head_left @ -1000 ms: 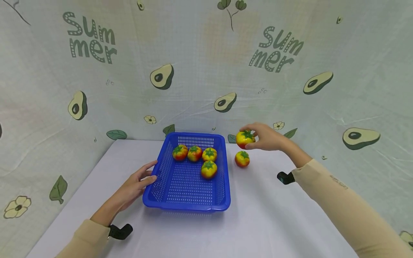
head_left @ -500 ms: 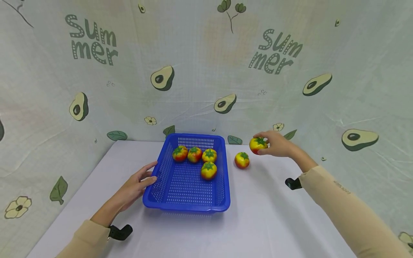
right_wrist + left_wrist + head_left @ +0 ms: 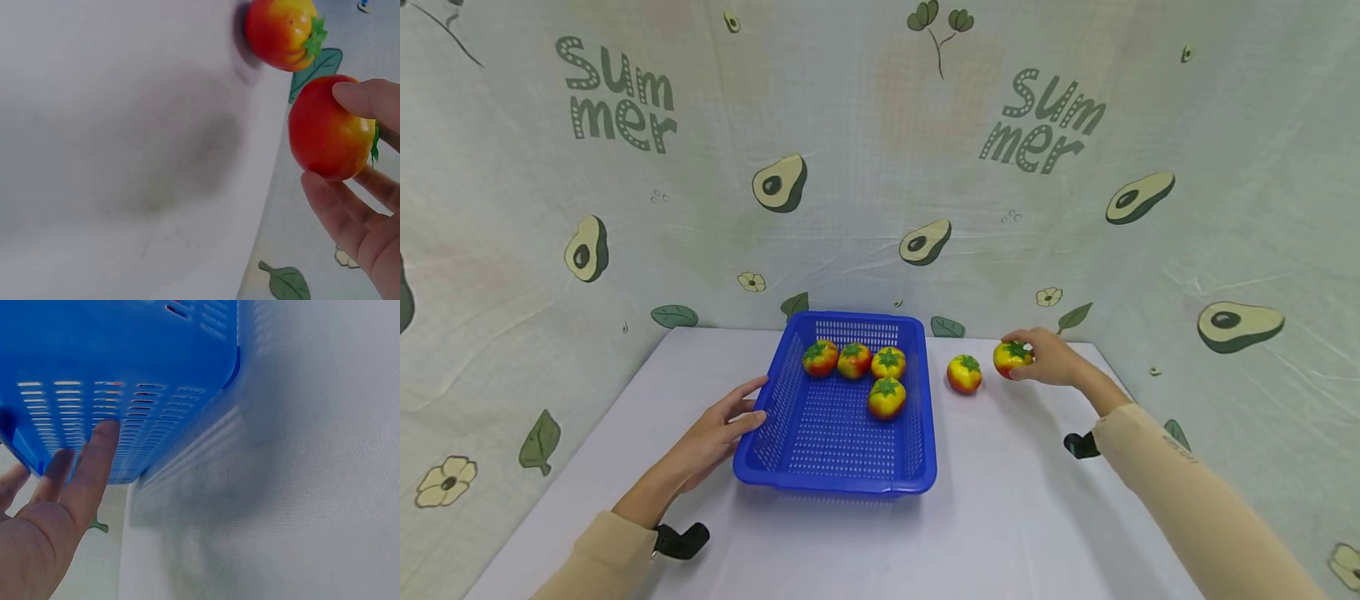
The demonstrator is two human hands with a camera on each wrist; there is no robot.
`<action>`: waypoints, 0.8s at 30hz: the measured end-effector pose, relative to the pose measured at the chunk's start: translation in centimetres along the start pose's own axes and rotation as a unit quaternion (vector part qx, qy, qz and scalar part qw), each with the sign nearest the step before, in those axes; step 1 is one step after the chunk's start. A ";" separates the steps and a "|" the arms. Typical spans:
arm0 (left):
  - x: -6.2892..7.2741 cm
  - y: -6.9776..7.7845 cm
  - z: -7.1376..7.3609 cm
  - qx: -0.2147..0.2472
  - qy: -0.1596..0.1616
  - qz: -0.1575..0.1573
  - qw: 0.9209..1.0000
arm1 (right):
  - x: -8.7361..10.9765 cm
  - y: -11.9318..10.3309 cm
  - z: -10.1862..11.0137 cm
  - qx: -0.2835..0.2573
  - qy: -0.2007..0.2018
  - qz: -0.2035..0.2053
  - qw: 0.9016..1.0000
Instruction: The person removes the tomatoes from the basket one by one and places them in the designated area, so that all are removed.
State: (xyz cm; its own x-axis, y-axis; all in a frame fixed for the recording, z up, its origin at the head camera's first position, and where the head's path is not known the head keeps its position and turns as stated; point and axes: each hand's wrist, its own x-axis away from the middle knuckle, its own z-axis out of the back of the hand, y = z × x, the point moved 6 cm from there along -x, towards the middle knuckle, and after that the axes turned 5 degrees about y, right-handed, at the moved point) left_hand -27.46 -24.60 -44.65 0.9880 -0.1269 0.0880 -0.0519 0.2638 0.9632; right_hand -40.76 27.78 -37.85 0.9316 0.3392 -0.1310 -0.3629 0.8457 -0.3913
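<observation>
My right hand [image 3: 1051, 358] pinches a red-and-yellow toy tomato [image 3: 1012, 358] with a green leafy top, between thumb and fingers. In the right wrist view this tomato [image 3: 328, 128] shows its red underside, with the thumb on one side and fingertips on the other. A second tomato [image 3: 964, 374] sits on the table just left of it. My left hand [image 3: 709, 433] touches the left side of a blue plastic basket [image 3: 835, 483]; the left wrist view shows its fingers straight against the slotted wall [image 3: 144, 403]. Several similar tomatoes [image 3: 854, 361] lie inside the basket, towards its back and right.
A white-covered table [image 3: 1000, 517] carries the basket and the loose tomato. Behind it hangs a pale cloth [image 3: 850, 100] printed with avocados, leaves and lettering, which also rises at both sides. Black wrist devices [image 3: 682, 541] sit at both cuffs.
My right hand has moved right and downward with its tomato, from above the loose tomato to beside it, closer to the table. The left hand and basket stay put.
</observation>
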 end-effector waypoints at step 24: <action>0.1 -0.2 0.0 -0.003 0.005 -0.002 1.000 | -0.5 2.0 -4.6 -0.025 -0.033 -0.054 0.998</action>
State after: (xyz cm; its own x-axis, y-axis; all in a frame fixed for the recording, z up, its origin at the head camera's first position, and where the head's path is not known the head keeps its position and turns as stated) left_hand -27.31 -24.64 -44.88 0.9898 -0.1176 0.0809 -0.0468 0.2683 0.9622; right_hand -41.84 27.45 -42.79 0.9613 0.2742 -0.0254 -0.2566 0.8582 -0.4446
